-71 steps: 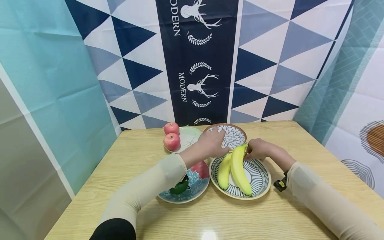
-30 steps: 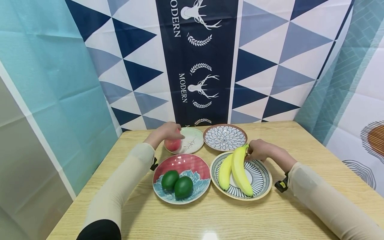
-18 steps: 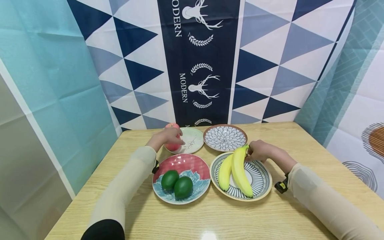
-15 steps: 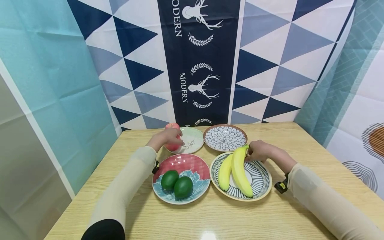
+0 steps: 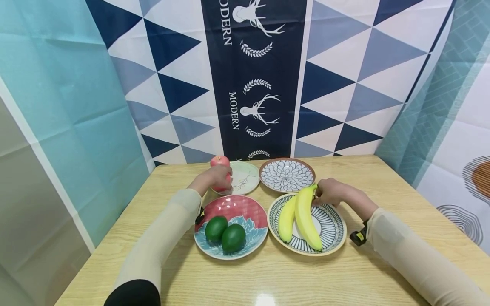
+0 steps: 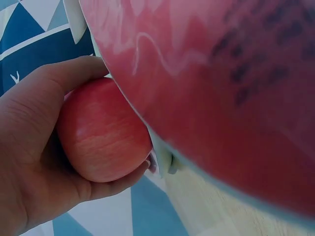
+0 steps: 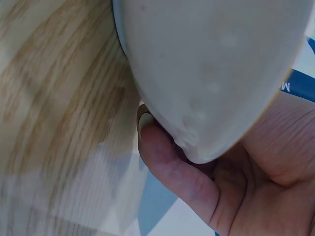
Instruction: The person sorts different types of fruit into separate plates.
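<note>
My left hand (image 5: 217, 175) grips the nearer red apple (image 6: 106, 130), its fingers curled round the fruit in the left wrist view. This apple is at the left edge of a pale green plate (image 5: 245, 177); another apple (image 5: 220, 160) shows just behind it. At the far right, my right hand (image 5: 331, 191) has curled fingers at the stem end of the right-hand banana (image 5: 307, 219). A second banana (image 5: 286, 219) lies beside it on a striped plate (image 5: 334, 238). That plate's pale underside (image 7: 211, 73) covers most of the grip in the right wrist view.
Two dark green avocado-like fruits (image 5: 233, 238) lie on a red and blue plate (image 5: 250, 208) at front left. A brown-rimmed flower-patterned plate (image 5: 287, 175) stands at the back. A patterned cloth (image 5: 256, 85) hangs behind the wooden table (image 5: 229, 284).
My left hand has moved left from above the flower-patterned plate to the apples, lowered slightly from the far apple and taken hold of the nearer one. My right hand and the bananas have stayed put.
</note>
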A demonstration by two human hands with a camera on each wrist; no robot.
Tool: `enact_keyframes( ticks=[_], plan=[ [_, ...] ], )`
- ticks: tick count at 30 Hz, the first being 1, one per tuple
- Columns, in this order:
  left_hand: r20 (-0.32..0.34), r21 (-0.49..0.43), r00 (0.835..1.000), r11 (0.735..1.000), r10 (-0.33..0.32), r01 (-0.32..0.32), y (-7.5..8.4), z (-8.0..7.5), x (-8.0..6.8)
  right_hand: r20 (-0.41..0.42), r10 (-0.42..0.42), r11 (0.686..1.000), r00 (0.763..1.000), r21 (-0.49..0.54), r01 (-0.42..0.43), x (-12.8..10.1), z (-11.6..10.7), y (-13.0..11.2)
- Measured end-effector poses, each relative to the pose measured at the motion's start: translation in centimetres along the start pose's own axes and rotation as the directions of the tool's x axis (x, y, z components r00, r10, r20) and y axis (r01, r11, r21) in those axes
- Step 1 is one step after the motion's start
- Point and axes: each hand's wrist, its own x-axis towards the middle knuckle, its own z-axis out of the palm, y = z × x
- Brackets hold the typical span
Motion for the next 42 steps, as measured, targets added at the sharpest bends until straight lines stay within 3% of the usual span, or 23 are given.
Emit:
enact_keyframes(
  ticks=[5, 12, 17, 20, 27, 30, 36, 42],
  plan=[
    [-0.007, 0.013, 1.0, 1.0, -0.013, 0.013, -0.1, -0.1, 0.0, 0.001, -0.011, 1.0, 1.0, -0.003, 0.011, 0.1, -0.3, -0.2],
    [-0.008, 0.076, 1.0, 0.997, 0.027, -0.027, -0.3, -0.1, 0.1, 0.046, -0.007, 1.0, 0.999, 0.03, 0.005, -0.2, -1.1, 0.0],
    [0.009, 0.06, 1.0, 0.998, 0.011, -0.012, -0.4, -0.2, 0.0, 0.102, 0.005, 0.996, 0.995, 0.083, -0.014, -0.8, -2.9, 0.6],
    [0.01, 0.052, 1.0, 0.999, 0.006, -0.007, -0.5, -0.4, -0.1, 0.091, -0.012, 0.995, 0.996, 0.098, 0.003, -0.5, -4.6, 1.3],
    [0.019, 0.052, 1.0, 0.999, -0.001, 0.0, -0.6, -0.8, -0.1, -0.057, 0.003, 0.996, 0.998, 0.086, 0.002, 1.8, -7.4, 2.7],
    [0.02, 0.069, 1.0, 0.998, 0.008, -0.009, -0.6, -0.8, 0.0, -0.104, 0.025, 0.989, 0.994, 0.15, -0.009, 3.3, -7.8, 3.3],
    [0.031, 0.073, 0.999, 0.997, 0.022, -0.025, -0.5, -0.5, 0.3, -0.068, 0.047, 0.93, 0.997, 0.367, -0.018, 6.0, -7.4, 4.7],
    [0.055, 0.095, 0.998, 0.995, 0.027, -0.032, -0.3, -0.2, 0.5, -0.015, 0.079, 0.918, 0.997, 0.392, -0.067, 7.7, -6.5, 4.6]
  ],
)
